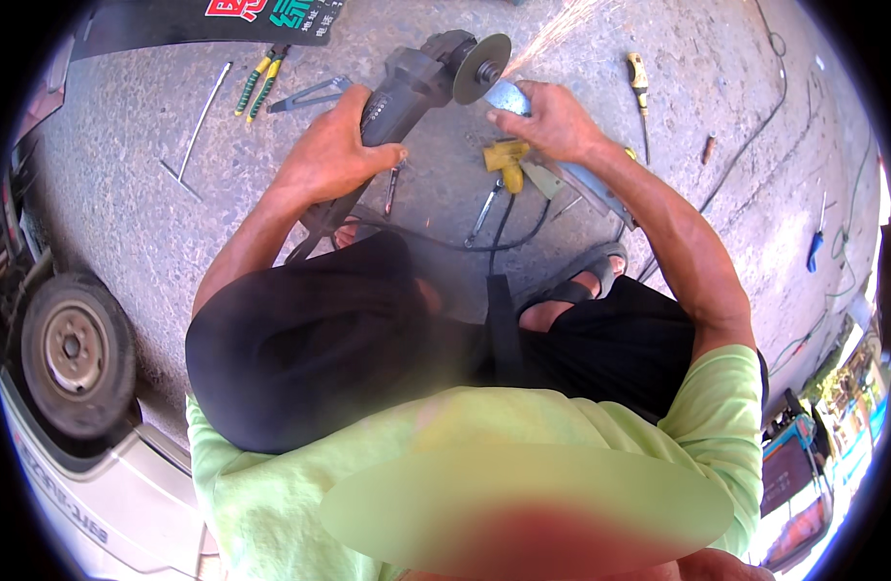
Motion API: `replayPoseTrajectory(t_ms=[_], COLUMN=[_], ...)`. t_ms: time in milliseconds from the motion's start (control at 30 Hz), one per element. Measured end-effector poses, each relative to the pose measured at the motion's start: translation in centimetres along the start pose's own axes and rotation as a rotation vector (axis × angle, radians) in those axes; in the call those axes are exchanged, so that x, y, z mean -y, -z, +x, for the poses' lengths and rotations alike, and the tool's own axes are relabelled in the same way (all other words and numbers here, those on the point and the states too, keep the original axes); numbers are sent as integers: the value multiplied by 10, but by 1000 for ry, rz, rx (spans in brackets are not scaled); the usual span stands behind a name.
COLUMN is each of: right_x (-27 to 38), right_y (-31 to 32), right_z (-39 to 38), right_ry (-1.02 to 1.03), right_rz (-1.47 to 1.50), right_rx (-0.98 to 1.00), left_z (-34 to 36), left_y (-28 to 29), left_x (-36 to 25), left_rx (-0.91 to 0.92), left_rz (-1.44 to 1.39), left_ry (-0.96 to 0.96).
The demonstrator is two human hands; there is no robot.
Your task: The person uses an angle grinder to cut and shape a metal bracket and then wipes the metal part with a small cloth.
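My left hand is wrapped round a dark angle grinder, whose disc sends sparks up and to the right. My right hand grips a small light-blue metal piece right beside the disc's lower edge. Below the grinder and right hand lie a yellow tool or fitting with a black cable, a steel wrench and other metal pieces, partly hidden by my right forearm. My sandalled foot is beneath them.
Yellow-green pliers, a T-handle tool, a grey bracket, screwdrivers and cables lie on the concrete. A dark sign board is at the top left. A vehicle wheel stands left, bright clutter lower right.
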State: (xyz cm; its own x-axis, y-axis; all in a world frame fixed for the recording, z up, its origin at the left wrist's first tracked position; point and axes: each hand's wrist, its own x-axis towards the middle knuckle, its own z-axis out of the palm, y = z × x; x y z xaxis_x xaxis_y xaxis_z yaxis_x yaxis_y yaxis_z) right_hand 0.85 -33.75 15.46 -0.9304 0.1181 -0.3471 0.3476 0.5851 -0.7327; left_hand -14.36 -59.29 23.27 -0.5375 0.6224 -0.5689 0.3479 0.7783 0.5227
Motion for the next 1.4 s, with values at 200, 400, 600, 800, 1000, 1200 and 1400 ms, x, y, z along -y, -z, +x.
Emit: replayPoseTrajectory(t_ms=[200, 400, 600, 800, 1000, 1200, 1400], right_x=[5, 4, 4, 7, 1, 4, 1], right_y=[2, 1, 0, -3, -3, 1, -3], right_z=[-1, -2, -1, -2, -1, 1, 0], right_ry=[-7, 5, -9, 2, -2, -44, 6], right_rz=[19, 23, 10, 28, 54, -5, -2], right_rx=[21, 26, 18, 27, -14, 17, -25], left_z=[0, 2, 2, 3, 2, 1, 1], left_y=[0, -1, 0, -2, -1, -1, 1], left_x=[-1, 0, -1, 2, 1, 4, 0], left_rx=[2, 15, 27, 16, 13, 8, 31], left_rz=[16, 29, 26, 24, 27, 30, 42], left_ry=[8, 20, 26, 10, 10, 0, 27])
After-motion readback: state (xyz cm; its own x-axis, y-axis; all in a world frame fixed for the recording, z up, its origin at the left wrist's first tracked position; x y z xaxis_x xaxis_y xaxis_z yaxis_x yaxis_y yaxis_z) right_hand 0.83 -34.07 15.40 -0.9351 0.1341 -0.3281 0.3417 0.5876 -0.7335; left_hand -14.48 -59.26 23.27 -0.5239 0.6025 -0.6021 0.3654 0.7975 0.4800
